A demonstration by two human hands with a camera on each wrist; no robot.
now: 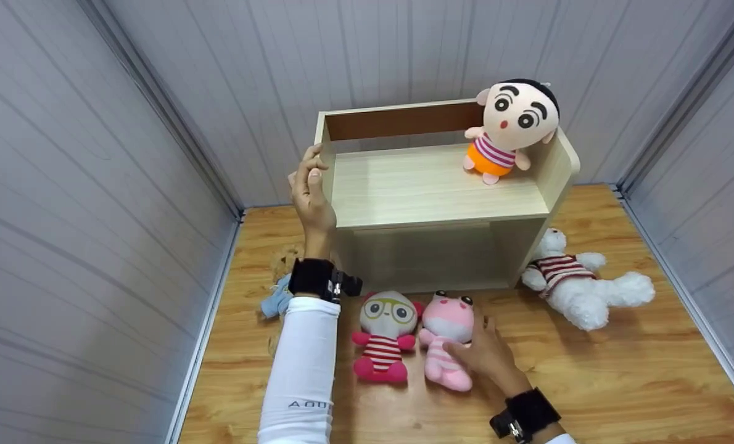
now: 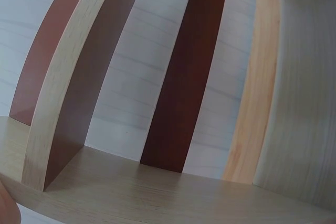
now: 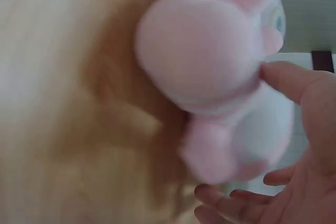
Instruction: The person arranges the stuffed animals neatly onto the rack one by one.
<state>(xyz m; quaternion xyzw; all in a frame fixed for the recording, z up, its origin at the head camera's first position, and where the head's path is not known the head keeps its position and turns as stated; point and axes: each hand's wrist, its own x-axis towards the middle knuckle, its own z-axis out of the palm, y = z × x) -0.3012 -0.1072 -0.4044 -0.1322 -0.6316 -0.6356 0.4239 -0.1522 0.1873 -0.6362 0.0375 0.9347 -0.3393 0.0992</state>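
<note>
My left hand point(image 1: 313, 196) is raised at the left side panel of a light wooden shelf point(image 1: 435, 185), its loosely bent fingers right at the panel's edge. Only a bit of a finger point(image 2: 7, 208) shows in the left wrist view, outside that panel. Low in front of the shelf, my right hand point(image 1: 490, 351) is at a pink frog plush point(image 1: 446, 364). Its thumb touches the plush's body, while the other fingers are spread along the far side; the plush looks blurred in the right wrist view. A panda plush point(image 1: 384, 351) with yellow glasses lies beside the frog.
A black-haired boy doll point(image 1: 493, 154) sits at the right end of the upper shelf. On the wooden floor point(image 1: 638, 376), a white plush point(image 1: 573, 283) in a striped shirt lies right of the shelf. A brown bear in blue point(image 1: 276, 299) is partly hidden behind my left forearm.
</note>
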